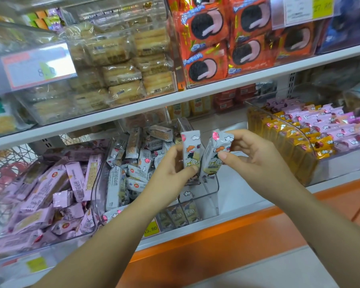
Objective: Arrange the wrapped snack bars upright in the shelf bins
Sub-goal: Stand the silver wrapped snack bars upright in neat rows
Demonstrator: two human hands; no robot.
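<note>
Left of the left hand, loose white bars lie jumbled in the clear bin; that hand pinches one white bar upright, long axis vertical. Just beside it, the right hand pinches a second bar, its top leaning right. The standing row lies directly below both hands, nearer the left; the price tag there reads 15.80, while the wrapper print is too blurred to read.
</note>
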